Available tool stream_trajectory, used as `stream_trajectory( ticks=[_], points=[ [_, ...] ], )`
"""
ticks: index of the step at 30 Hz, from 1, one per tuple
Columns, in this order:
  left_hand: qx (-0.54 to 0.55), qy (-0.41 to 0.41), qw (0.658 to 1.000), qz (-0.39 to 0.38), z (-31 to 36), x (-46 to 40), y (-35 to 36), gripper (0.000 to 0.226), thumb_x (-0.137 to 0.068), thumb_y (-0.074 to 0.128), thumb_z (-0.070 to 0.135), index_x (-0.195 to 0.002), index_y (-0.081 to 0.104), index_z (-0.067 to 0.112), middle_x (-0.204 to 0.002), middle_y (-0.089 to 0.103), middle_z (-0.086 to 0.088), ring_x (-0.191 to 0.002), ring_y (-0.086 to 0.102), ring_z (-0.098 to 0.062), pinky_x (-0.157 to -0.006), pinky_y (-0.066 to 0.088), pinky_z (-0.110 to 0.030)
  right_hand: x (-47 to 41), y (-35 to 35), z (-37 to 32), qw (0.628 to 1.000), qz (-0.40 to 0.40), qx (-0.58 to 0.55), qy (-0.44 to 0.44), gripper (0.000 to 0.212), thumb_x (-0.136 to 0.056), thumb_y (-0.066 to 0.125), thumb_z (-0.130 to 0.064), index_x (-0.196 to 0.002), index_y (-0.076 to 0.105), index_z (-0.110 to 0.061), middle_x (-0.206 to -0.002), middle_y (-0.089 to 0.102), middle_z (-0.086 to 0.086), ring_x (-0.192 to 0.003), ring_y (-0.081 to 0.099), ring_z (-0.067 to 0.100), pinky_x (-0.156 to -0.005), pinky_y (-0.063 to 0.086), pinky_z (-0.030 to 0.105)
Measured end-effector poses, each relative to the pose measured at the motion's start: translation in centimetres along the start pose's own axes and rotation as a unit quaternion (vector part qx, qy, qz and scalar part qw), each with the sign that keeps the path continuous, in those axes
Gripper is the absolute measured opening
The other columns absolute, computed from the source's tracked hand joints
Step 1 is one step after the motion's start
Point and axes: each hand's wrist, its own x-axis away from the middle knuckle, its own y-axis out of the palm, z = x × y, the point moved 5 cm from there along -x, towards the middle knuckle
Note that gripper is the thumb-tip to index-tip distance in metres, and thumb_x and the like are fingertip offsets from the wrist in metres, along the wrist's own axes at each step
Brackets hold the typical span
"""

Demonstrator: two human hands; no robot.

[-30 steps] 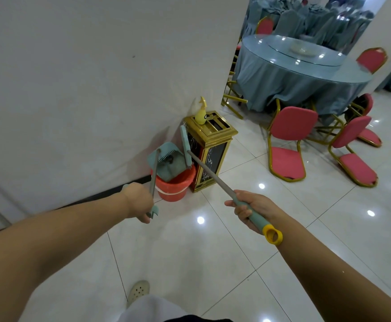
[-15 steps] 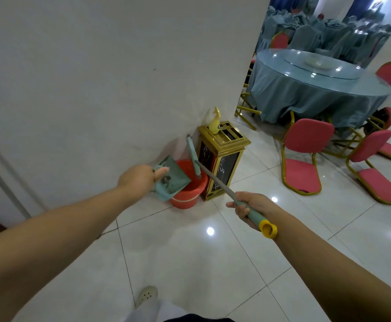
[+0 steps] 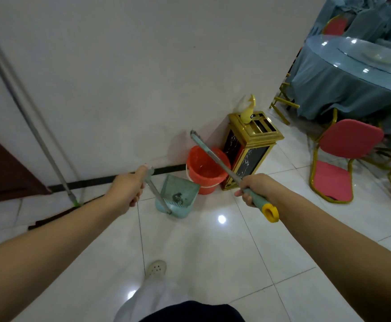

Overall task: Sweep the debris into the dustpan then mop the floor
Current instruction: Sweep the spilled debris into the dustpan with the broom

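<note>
Both hands are closed round handles. Nearest, the right hand (image 3: 256, 190) wraps the teal grip of the broom (image 3: 215, 160), with the yellow end cap sticking out behind the fist toward the camera; the shaft runs up and away over the red bucket (image 3: 203, 176), and the head end is raised off the floor near the wall, too blurred and foreshortened to say how its bristles sit. The left hand (image 3: 127, 189) curls round the top of the dustpan's upright metal handle. The dustpan (image 3: 178, 196) itself sits just beyond, low at the floor in front of the bucket, mouth facing away from the person, with a small dark clump of debris lying in its tray near the comb teeth.

Judging by that, the sweeping step looks finished or nearly so: the dirt is in the pan and no loose debris shows on the white floor tiles (image 3: 213, 252). Whether the pan is resting on the tile or hanging a touch above it I cannot tell.

Next, probably, comes putting both tools aside, keeping the pan level so the clump does not slide out, and then taking up the mop (image 3: 22, 108), which leans against the wall (image 3: 120, 66) farther left, its dark head on the floor. Beyond the bucket stands a gold bin (image 3: 248, 159), and past that red chairs (image 3: 338, 156) and a draped round table (image 3: 352, 77).
</note>
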Motion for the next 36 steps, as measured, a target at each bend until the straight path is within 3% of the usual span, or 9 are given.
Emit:
stream_trajectory(
  ticks=[8, 15, 18, 23, 32, 36],
  points=[
    [-0.004, -0.085, 0.996, -0.026, -5.4, -0.7, 1.5, 0.056, -0.064, 0.055, 0.07, -0.061, 0.055, 0.014, -0.037, 0.045, 0.005, -0.032, 0.038, -0.012, -0.038, 0.035, -0.018, -1.6, 3.9, -1.6, 0.998, 0.015, 0.069, -0.006, 0.032, -0.086, 0.036, 0.008, -0.116, 0.045, 0.003, -0.08, 0.054, 0.019, -0.048, 0.042, 0.015, -0.033, 0.038, 0.015],
    [-0.028, -0.077, 0.995, -0.055, -8.3, -3.4, 4.3, 0.064, -0.088, 0.036, 0.065, -0.064, 0.057, 0.01, -0.049, 0.049, -0.002, -0.043, 0.041, -0.016, -0.044, 0.036, -0.023, -2.8, 6.2, -2.6, 0.997, -0.008, 0.071, 0.009, 0.051, -0.086, 0.033, 0.009, -0.135, 0.041, -0.001, -0.086, 0.055, 0.017, -0.049, 0.042, 0.015, -0.034, 0.038, 0.015],
    [0.0, -0.112, 0.991, -0.076, -8.8, -4.1, 5.9, 0.062, -0.094, 0.031, 0.058, -0.068, 0.057, 0.009, -0.053, 0.049, -0.004, -0.047, 0.042, -0.016, -0.045, 0.035, -0.023, -2.7, 6.9, -3.6, 0.998, -0.039, 0.046, 0.032, 0.043, -0.087, 0.035, 0.009, -0.129, 0.043, 0.001, -0.094, 0.056, 0.019, -0.052, 0.044, 0.015, -0.035, 0.039, 0.016],
    [0.023, -0.147, 0.982, -0.115, -7.9, -5.2, 8.2, 0.06, -0.098, 0.028, 0.051, -0.067, 0.053, 0.007, -0.055, 0.048, -0.007, -0.047, 0.04, -0.018, -0.045, 0.034, -0.023, -3.3, 8.9, -5.2, 0.991, -0.101, -0.005, 0.09, 0.015, -0.09, 0.033, 0.007, -0.094, 0.047, 0.003, -0.103, 0.051, 0.023, -0.054, 0.043, 0.013, -0.038, 0.04, 0.016],
    [0.005, -0.146, 0.974, -0.173, -7.1, -7.0, 11.5, 0.057, -0.1, 0.025, 0.047, -0.068, 0.05, 0.008, -0.054, 0.049, -0.005, -0.044, 0.043, -0.014, -0.039, 0.035, -0.018, -7.5, 12.9, -6.0, 0.974, -0.134, -0.016, 0.182, 0.013, -0.088, 0.034, 0.005, -0.089, 0.047, 0.005, -0.09, 0.053, 0.024, -0.038, 0.046, 0.011, -0.037, 0.042, 0.015],
    [0.033, -0.156, 0.967, -0.198, -6.6, -7.7, 11.8, 0.054, -0.102, 0.024, 0.042, -0.07, 0.049, 0.006, -0.058, 0.051, -0.009, -0.048, 0.047, -0.017, -0.044, 0.04, -0.024, -9.1, 13.5, -6.4, 0.967, -0.142, 0.007, 0.212, 0.013, -0.089, 0.034, 0.004, -0.093, 0.047, 0.005, -0.085, 0.057, 0.023, -0.044, 0.046, 0.013, -0.037, 0.042, 0.016]
  ],
)
